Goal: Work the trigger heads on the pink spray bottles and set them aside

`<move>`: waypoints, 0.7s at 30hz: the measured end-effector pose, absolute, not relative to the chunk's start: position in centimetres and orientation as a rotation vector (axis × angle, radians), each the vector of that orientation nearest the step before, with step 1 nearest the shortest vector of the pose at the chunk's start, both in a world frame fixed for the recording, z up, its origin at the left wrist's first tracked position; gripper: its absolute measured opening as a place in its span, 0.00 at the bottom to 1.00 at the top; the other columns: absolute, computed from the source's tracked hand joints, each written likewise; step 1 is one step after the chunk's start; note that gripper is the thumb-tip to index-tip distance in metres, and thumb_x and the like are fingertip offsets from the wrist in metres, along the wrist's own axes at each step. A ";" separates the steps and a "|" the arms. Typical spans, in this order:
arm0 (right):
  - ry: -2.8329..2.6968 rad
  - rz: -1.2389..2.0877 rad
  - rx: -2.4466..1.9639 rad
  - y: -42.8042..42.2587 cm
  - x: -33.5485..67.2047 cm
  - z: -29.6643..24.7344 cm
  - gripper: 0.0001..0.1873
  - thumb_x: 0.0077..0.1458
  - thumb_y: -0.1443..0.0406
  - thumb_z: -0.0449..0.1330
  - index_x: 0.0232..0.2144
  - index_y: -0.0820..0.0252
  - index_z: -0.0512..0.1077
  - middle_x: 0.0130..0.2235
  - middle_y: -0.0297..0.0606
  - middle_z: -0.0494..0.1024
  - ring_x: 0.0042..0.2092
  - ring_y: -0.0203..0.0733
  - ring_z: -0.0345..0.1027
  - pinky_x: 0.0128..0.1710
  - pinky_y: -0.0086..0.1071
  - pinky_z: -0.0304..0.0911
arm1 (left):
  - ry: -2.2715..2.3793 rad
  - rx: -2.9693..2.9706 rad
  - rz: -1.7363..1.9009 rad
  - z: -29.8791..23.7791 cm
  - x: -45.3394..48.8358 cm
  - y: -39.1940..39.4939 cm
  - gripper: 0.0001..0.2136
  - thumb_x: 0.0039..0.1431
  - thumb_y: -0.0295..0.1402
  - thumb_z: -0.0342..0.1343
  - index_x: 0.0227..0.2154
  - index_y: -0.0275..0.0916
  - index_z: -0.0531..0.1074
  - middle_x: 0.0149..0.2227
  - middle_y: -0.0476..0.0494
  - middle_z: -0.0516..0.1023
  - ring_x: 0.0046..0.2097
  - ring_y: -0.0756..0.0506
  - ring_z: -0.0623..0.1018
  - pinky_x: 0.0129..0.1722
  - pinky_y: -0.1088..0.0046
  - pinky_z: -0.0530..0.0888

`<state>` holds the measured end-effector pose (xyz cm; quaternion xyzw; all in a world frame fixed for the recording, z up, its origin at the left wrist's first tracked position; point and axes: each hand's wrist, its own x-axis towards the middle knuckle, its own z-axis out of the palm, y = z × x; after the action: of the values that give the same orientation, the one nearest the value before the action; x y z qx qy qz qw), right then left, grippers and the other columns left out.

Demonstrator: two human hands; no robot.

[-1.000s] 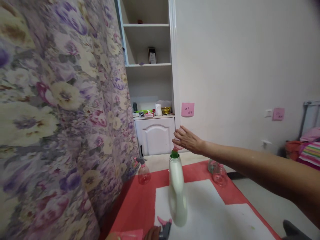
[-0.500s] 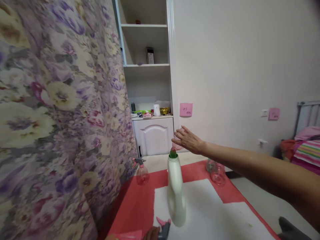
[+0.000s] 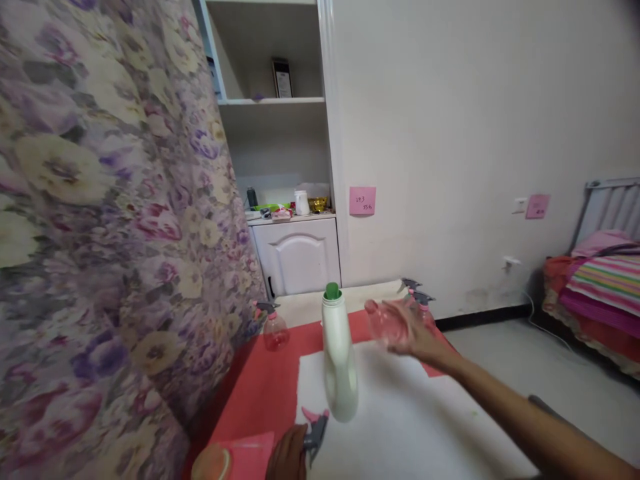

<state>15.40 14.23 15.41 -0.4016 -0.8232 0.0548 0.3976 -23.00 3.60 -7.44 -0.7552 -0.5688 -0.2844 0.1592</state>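
Note:
My right hand (image 3: 420, 337), blurred by motion, is closed around a clear pink bottle (image 3: 386, 323) with no spray head on it. The bottle is tilted, its mouth pointing up and left. To its left stands a tall pale-green jug (image 3: 340, 367) with a green pouring spout (image 3: 331, 291) in its open neck. Low in view, my left hand (image 3: 289, 455) is closed on a grey and pink trigger spray head (image 3: 316, 430), close to the jug's base. Part of this hand is cut off by the lower edge.
One pink spray bottle (image 3: 275, 331) stands at the table's back left. More spray bottles (image 3: 424, 310) stand behind my right hand, partly hidden. White paper (image 3: 400, 413) lies on the red table cover (image 3: 250, 393). A round orange thing (image 3: 213, 463) is at lower left. A floral curtain (image 3: 125, 200) hangs left.
My right hand has brought the pink bottle down and right, away from above the jug's spout. My left hand stays low by the jug. The view has tipped downward.

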 end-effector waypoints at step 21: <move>-1.555 0.873 -1.022 3.8 10.9 -4.2 0.44 0.42 0.65 0.64 0.61 0.48 0.54 0.61 0.45 0.67 0.64 0.60 0.61 0.63 0.53 0.61 | -1.985 -2.116 -0.620 -1.3 -18.4 0.5 0.23 0.55 0.19 0.43 0.50 0.40 0.72 0.51 0.42 0.79 0.53 0.45 0.78 0.55 0.65 0.75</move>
<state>10.89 3.83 -4.21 -0.4256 -0.6476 0.3637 0.5169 -18.39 0.52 -1.29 -0.7104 -0.6666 -0.2082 0.0872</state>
